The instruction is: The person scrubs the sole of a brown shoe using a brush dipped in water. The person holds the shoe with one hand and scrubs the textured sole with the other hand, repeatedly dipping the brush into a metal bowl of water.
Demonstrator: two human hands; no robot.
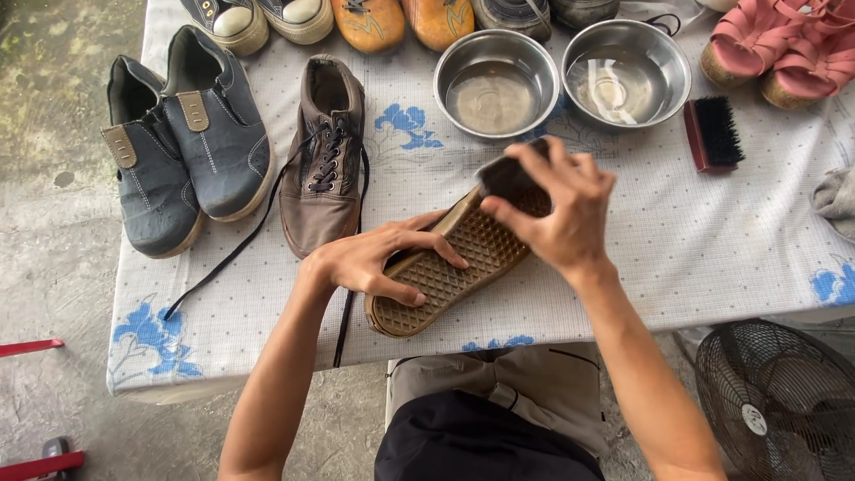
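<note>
The left hand clamps the heel end of an upturned shoe, thumb and fingers wrapped across its tan waffle sole, pinning it near the front edge of the worktop. The right hand is closed around a dark brush pressed against the toe end of that sole. The sole looks dull and brownish along its whole length, so by my reading the scrubbing is in its early part, with most of the tread not yet visibly clean. Just beyond the left hand sits the brown mate, upright, its long black laces trailing off the worktop edge; it looks untouched. To its left a grey pair lies side by side. Farther back stand two steel bowls holding water, side by side, and a second brush lies to their right. Along the far edge wait more shoes, among them an orange pair and pink sandals.
</note>
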